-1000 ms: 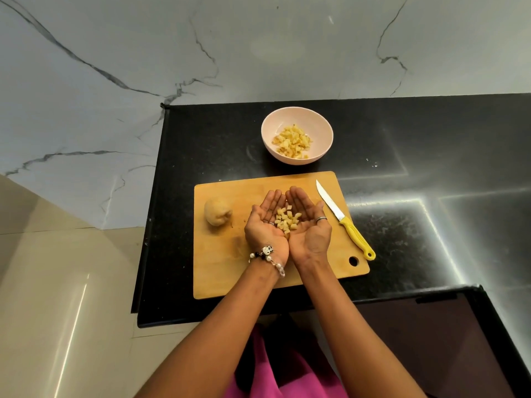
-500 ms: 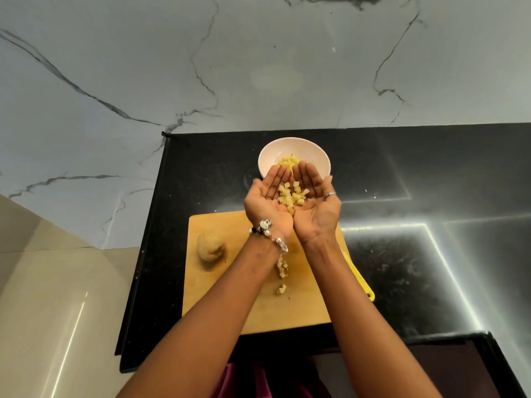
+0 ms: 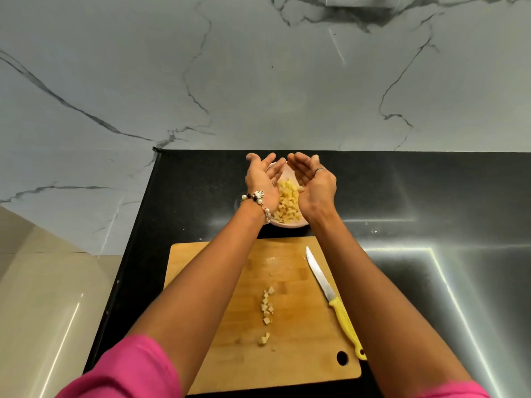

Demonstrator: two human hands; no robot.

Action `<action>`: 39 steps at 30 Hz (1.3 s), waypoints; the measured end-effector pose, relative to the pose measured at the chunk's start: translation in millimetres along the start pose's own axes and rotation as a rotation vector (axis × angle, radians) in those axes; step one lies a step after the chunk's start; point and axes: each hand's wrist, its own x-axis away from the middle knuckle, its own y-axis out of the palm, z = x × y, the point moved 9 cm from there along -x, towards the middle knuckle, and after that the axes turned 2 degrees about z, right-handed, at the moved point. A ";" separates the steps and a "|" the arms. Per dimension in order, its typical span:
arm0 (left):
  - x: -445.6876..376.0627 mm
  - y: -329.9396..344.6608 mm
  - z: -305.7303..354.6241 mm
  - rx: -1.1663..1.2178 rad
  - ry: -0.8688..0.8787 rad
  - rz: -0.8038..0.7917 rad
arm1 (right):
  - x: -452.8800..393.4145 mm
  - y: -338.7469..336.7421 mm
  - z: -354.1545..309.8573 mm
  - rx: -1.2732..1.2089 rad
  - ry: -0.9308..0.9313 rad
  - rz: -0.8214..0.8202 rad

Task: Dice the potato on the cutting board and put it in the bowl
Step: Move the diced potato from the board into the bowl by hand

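**Diced potato goes into the bowl, stragglers left on the board**

At the bottom of the frame, two pink sleeves (image 3: 126,369) lead up along bare forearms over a rectangular wooden cutting board (image 3: 301,354) on a black stone counter (image 3: 431,196). A loose line of small pale-yellow potato cubes (image 3: 267,308) lies scattered down the middle of the board, and a steel-bladed knife with a yellow handle (image 3: 330,291) rests untouched along its right side.

Farther up, at centre frame, the left hand (image 3: 260,179), with a beaded bracelet (image 3: 257,201) at the wrist, and the right hand (image 3: 314,182), wearing a ring, are held apart above a round pale-pink bowl (image 3: 290,224), palms facing each other and fingers spread. Neither appears to grip anything. A heap of diced potato (image 3: 287,203) fills the gap between them, in or dropping into the bowl; which is hard to tell.

Done well, this step means keeping the hands low and centred over the rim until the last cube drops. The dice look small, moist and roughly even. The cubes on the board would need gathering next.
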 end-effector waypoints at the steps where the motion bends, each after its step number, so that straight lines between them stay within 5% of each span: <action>1: -1.9 1.4 -0.9 -0.005 -0.014 -0.015 | -1.7 2.1 -1.5 0.022 -0.023 -0.026; 6: 3.2 21.8 -5.2 0.134 -0.108 -0.175 | 2.9 20.5 10.7 0.420 -0.098 -0.264; 11: 8.9 28.0 0.8 0.235 -0.088 -0.235 | -12.8 -2.2 6.9 0.339 -0.055 -0.064; 13: 8.4 29.7 -0.9 0.299 -0.076 -0.254 | -9.6 9.2 5.5 0.292 -0.061 -0.114; 16: 7.5 31.6 1.6 0.396 -0.058 -0.229 | 2.9 22.9 7.9 0.470 -0.163 -0.239; 20: 9.3 25.1 9.4 0.505 -0.073 -0.185 | -2.7 3.2 1.3 0.704 -0.286 -0.163; 26: 13.4 22.3 12.8 0.538 -0.036 -0.189 | -8.0 -2.1 0.7 0.289 -0.066 -0.082; 29: 20.5 27.0 15.0 0.160 0.118 -0.227 | -8.4 2.2 4.8 -0.060 0.082 -0.085; 34: 41.3 43.0 10.0 -1.034 0.652 -0.417 | -4.5 2.5 -13.1 -0.188 0.078 -0.082; 39: 42.1 25.1 2.0 -1.333 0.763 -0.228 | 2.2 -6.3 -18.6 -0.170 0.023 -0.043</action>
